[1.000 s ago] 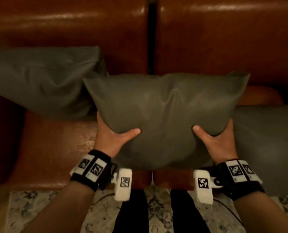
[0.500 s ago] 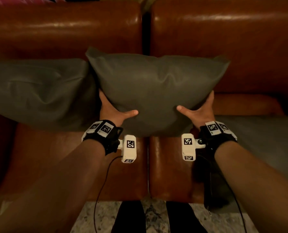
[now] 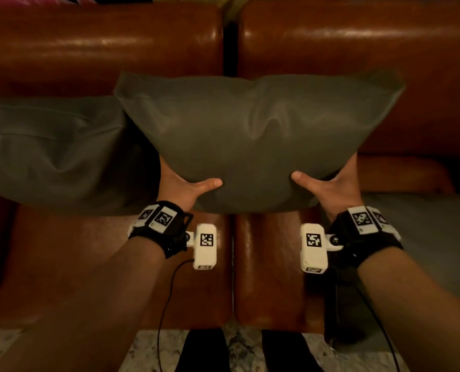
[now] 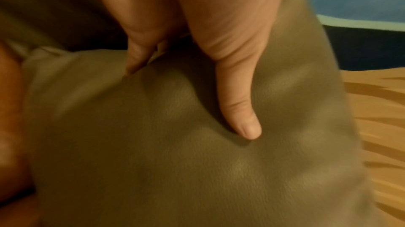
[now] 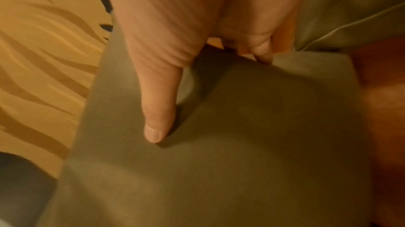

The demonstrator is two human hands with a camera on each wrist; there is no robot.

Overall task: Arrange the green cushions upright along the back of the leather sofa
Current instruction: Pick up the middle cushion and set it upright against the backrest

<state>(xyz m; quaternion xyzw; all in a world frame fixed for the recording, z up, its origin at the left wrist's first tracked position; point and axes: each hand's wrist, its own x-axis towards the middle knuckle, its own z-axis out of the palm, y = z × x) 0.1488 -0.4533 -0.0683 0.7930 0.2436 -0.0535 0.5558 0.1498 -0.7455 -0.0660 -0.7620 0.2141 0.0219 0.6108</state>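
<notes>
A dull green cushion [image 3: 255,135] stands upright in the middle of the brown leather sofa [image 3: 102,44], its top against the backrest over the gap between the two back sections. My left hand [image 3: 180,183] grips its lower left corner, thumb on the front face, fingers behind. My right hand [image 3: 328,183] grips the lower right corner the same way. The wrist views show each thumb pressed into the cushion [image 4: 153,144] [image 5: 241,126]. A second green cushion [image 3: 49,149] leans against the backrest at the left, touching the held one. A third green cushion [image 3: 424,237] lies flat on the seat at the right.
The seat [image 3: 62,264] in front of the cushions is bare leather, split by a centre seam. A patterned rug [image 3: 236,347] lies below the sofa's front edge, with my legs at the bottom. Thin cables hang from both wrist devices.
Both hands have carried the middle cushion up and back from the seat's front edge to the backrest, where it has stood beside the left cushion for half a second.
</notes>
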